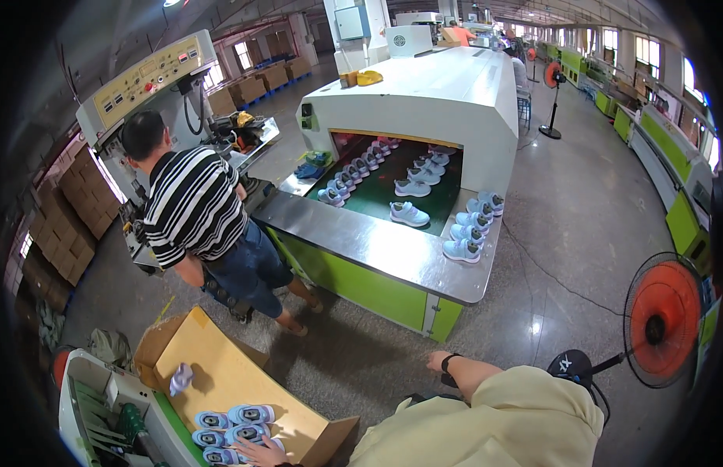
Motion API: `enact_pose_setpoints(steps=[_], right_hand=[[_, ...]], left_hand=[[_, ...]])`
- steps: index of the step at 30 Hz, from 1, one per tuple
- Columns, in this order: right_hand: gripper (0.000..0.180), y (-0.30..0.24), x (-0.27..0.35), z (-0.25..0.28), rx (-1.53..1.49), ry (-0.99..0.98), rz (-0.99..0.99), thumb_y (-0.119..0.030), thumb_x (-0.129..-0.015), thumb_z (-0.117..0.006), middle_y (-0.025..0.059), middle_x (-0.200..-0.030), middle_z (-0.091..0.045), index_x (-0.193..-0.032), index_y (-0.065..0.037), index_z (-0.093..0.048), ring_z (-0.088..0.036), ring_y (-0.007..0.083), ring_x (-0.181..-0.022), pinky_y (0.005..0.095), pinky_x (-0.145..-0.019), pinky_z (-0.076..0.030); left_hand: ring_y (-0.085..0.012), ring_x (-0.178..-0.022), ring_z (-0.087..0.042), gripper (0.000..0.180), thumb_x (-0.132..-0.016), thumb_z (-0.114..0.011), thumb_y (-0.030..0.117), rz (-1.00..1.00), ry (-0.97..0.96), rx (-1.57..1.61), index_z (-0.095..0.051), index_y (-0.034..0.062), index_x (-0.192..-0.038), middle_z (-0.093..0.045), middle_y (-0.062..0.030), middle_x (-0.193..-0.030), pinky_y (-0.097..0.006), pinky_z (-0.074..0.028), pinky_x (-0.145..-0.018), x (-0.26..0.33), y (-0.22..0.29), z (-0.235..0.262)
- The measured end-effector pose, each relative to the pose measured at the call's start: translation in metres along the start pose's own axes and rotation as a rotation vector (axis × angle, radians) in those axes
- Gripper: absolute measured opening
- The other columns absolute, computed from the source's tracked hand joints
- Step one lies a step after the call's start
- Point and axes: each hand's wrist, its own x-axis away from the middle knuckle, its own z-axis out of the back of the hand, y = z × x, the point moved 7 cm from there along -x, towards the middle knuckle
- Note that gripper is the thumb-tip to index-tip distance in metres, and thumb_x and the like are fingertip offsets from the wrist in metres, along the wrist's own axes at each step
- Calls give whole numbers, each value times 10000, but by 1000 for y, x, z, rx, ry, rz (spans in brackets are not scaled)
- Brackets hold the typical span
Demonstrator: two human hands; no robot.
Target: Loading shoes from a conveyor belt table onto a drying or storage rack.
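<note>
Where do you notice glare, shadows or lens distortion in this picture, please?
Head view: glare on the steel ledge and floor; head view: the lone sneaker casts a shadow on the tan board; head view: fisheye curves the right-hand machine line, with black corners.

Shoes [251, 414] lie on the tabletop [237, 370], front-left of the conveyor machine [408, 97].

One head-worn fisheye view looks forward and down at the conveyor table [360, 236], well apart from its near edge.
</note>
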Motion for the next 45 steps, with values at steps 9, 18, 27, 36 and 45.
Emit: enact_pose_setpoints(steps=[9, 18, 27, 36, 45], right_hand=[[348, 56, 7, 27, 155, -34, 23, -326, -819, -584, 171, -1029, -682, -992, -57, -720, -633, 327, -1006, 434, -878, -487], [345, 69, -3, 42, 43, 28, 126, -334, -787, -594, 202, -974, -685, -944, -53, -716, -649, 351, -937, 446, -831, -496], [203, 58, -33, -52, 1349, -577, 840, -300, -801, -674, 93, -896, -704, -885, -120, -717, -676, 243, -839, 391, -722, -528], [143, -56, -42, -86, 813, -632, 721, -177, -843, -608, 119, -777, -645, -936, -71, -636, -627, 235, -687, 385, -572, -491], [107, -111, -41, -181, 201, -695, 412, -78, -873, -568, 118, -671, -587, -969, -32, -576, -578, 219, -547, 352, -429, -441]], left_hand=[[-374, -1300, -414, 728, -883, -533, 517, -517, -60, -81, -376, 89, -1451, -391, -224, -1451, -484, -353, -1061, 147, 59, -71], [-432, -1265, -427, 732, -861, -612, 385, -164, -152, 151, -343, 31, -1442, -387, -257, -1442, -481, -383, -1035, 203, 20, -108], [-367, -1048, -615, 476, -837, -563, 399, 201, -874, 276, -669, 5, -1081, -648, -225, -1117, -453, -468, -913, 382, -71, -211], [-347, -1203, -539, 525, -913, -548, 395, 689, -720, 604, -553, 42, -1302, -526, -192, -1353, -447, -443, -974, 507, -134, -162], [-354, -1156, -568, 533, -853, -580, 410, 1069, -503, 745, -599, 36, -1232, -607, -202, -1232, -419, -443, -980, 687, -207, -151]])
